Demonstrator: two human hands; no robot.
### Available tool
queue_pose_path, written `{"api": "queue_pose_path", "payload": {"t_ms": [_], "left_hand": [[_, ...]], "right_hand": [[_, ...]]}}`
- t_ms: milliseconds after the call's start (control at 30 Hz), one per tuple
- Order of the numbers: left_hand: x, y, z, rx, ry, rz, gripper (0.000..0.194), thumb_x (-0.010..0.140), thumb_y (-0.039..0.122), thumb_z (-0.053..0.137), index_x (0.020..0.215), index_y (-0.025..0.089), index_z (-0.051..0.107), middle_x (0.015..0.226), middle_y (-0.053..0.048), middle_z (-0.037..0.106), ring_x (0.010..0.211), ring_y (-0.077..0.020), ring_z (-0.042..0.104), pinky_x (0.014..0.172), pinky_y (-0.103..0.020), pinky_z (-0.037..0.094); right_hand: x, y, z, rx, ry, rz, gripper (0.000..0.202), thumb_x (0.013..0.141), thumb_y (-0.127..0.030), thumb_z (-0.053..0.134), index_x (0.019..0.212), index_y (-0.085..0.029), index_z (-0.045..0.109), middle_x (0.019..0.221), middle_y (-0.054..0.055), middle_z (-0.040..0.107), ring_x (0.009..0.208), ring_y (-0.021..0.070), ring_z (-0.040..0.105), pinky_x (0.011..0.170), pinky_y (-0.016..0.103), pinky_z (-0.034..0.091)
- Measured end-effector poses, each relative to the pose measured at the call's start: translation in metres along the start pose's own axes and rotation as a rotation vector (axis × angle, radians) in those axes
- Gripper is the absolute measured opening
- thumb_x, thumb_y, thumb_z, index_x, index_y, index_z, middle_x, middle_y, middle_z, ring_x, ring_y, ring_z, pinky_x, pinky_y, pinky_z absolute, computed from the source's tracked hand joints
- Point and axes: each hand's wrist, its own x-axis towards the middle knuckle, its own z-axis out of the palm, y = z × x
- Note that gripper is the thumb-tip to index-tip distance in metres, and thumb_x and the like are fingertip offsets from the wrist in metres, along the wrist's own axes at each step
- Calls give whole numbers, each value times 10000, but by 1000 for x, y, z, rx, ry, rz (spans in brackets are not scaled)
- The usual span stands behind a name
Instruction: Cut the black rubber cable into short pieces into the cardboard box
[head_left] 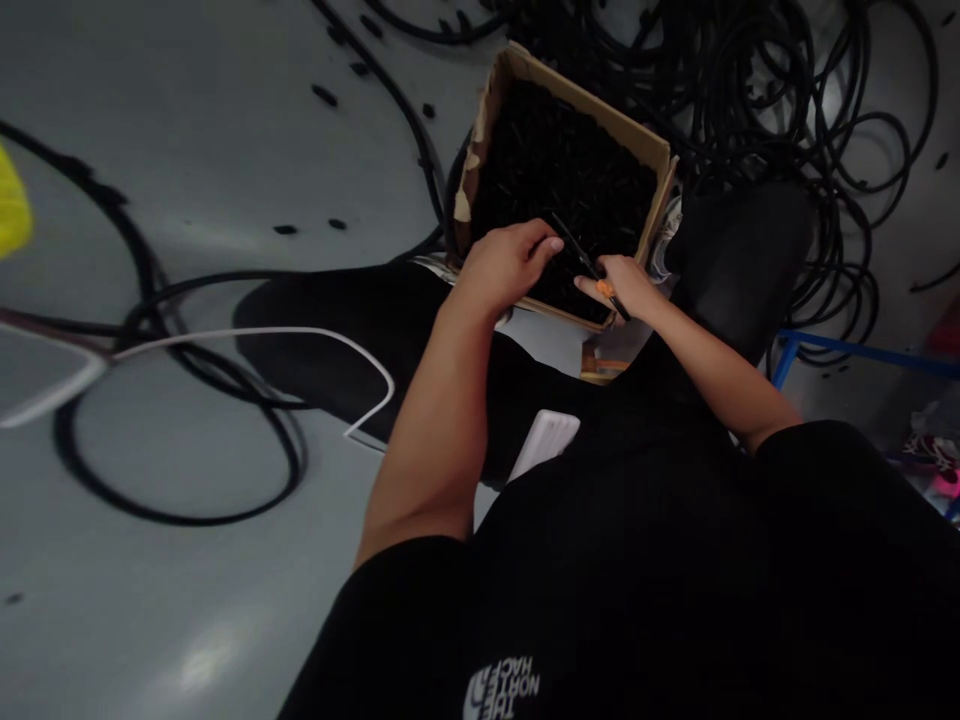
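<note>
Over a cardboard box [615,122] filled with small black pieces [570,160], my two hands are close together. My left hand [510,258] is closed, thumb and index finger pinching the upper end of a thin black rod-like piece [571,240]. My right hand [624,285] has its fingers wrapped round a tool with an orange part [604,288], at the lower end of the black piece. The tool's exact shape is too small and dark to tell. The box stands between my legs, its near edge just below my hands.
Coils of black cable [750,110] pile up at the upper right, with another black loop [180,518] on the floor at left. A white cable [300,330] crosses one leg. A white device [546,440] lies near my lap. A blue frame [862,347] stands at right.
</note>
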Motion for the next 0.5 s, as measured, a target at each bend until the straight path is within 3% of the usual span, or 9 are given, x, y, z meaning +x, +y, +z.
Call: {"api": "queue_pose_path", "payload": {"t_ms": [167,333,433,500], "left_hand": [[-1,-3,1,-48,-12,-12,392,1170,521,580,1324,213,768,1252,-147,839,1222,-353,778,1156,-486,608],[-3,-7,4,-167,-77,23,486,1166,663,592,1304,218,730,1014,-94,804,1033,-315,779,1033,-458,652],[-2,-12,3,-202,-90,42,505,1171,702,567,1254,229,723,959,-83,782,972,-304,764,988,-448,661],[0,-16,3,-218,-63,30,479,1177,686,564,1250,239,720,951,-78,770,963,-297,763,989,-446,664]], "right_hand": [[2,4,-2,31,3,12,268,1089,-389,755,906,-220,655,950,74,750,938,240,719,812,334,442],[3,9,-10,214,-156,-110,105,1031,-267,762,1010,-217,672,920,-3,702,879,186,659,841,308,464],[5,12,-13,313,-224,-131,224,985,-304,864,985,-222,656,882,-29,639,835,168,596,808,307,458],[7,15,-12,345,-193,-104,334,980,-361,917,929,-232,613,848,-39,579,815,164,549,780,313,438]]}}
